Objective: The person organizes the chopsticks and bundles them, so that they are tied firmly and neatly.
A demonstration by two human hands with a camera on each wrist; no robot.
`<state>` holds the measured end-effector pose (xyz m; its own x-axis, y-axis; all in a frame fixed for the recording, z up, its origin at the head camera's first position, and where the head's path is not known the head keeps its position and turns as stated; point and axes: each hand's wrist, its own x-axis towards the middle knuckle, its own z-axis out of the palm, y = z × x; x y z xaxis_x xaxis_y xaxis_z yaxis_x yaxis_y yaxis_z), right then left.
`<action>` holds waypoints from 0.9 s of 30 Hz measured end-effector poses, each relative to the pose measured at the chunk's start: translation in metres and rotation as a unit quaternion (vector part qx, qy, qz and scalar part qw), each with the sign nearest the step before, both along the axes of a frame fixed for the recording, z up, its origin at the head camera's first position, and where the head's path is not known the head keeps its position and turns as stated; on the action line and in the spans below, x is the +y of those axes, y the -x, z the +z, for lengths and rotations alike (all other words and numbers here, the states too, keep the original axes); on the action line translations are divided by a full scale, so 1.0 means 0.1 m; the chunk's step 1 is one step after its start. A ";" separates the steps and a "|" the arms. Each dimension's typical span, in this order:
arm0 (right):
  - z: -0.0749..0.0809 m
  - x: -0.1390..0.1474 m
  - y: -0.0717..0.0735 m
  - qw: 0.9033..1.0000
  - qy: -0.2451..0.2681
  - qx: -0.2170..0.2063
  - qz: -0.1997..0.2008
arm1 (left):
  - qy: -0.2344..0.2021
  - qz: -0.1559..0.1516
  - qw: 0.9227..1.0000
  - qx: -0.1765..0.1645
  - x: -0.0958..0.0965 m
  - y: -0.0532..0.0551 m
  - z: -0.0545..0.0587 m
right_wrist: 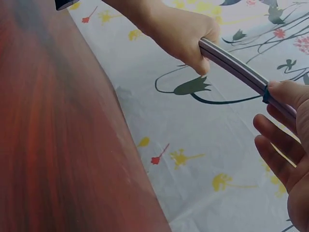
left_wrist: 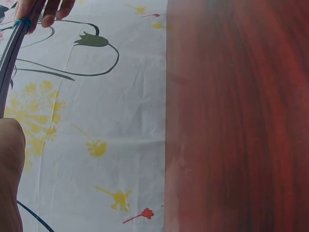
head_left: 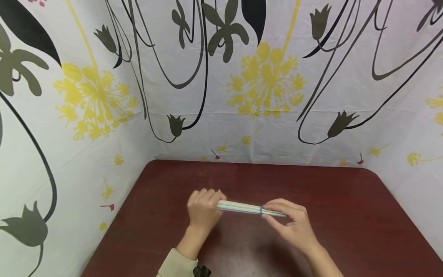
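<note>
A slim bundle of thin, pale, striped sticks (head_left: 238, 207) is held above the table between both hands; their exact kind I cannot tell. My left hand (head_left: 205, 207) grips one end in a fist, hiding that end. Near the other end a narrow blue band (head_left: 261, 210) goes round the bundle. Thumb and fingers of my right hand (head_left: 292, 221) pinch the bundle at this band. In the right wrist view, the lower fingers (right_wrist: 277, 140) of that hand hang apart from the sticks. The left wrist view catches only part of the bundle (left_wrist: 10, 60) at its edge.
Beneath the hands lies a dark red-brown wooden table (head_left: 166, 184) with rounded far corners. White cloth (head_left: 221, 100) printed with flowers hangs behind it and along both sides. A black item (head_left: 202, 271) sits at the left wrist, by a light sleeve (head_left: 178, 263).
</note>
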<state>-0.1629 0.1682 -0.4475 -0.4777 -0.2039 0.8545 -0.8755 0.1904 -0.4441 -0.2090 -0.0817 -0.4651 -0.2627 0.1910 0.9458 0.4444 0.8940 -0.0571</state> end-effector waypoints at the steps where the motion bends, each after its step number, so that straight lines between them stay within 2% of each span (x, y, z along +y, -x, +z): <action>1: 0.02 0.01 0.00 1.000 -0.002 0.004 -0.001 | 0.000 0.002 1.000 0.001 0.01 0.00 0.01; 10: 0.01 0.09 0.10 0.999 -0.038 0.008 -0.011 | -0.017 0.027 0.999 0.009 0.08 -0.04 0.06; 19: -0.07 0.12 0.11 0.998 -0.055 0.016 -0.014 | 0.004 0.029 1.000 0.002 0.15 -0.07 0.08; 23: -0.04 0.13 0.11 0.993 -0.091 0.045 -0.062 | 0.013 0.025 1.000 -0.002 0.17 -0.08 0.07; 27: -0.01 0.13 0.07 0.984 -0.133 0.040 -0.109 | 0.023 0.026 0.999 -0.007 0.16 -0.08 0.04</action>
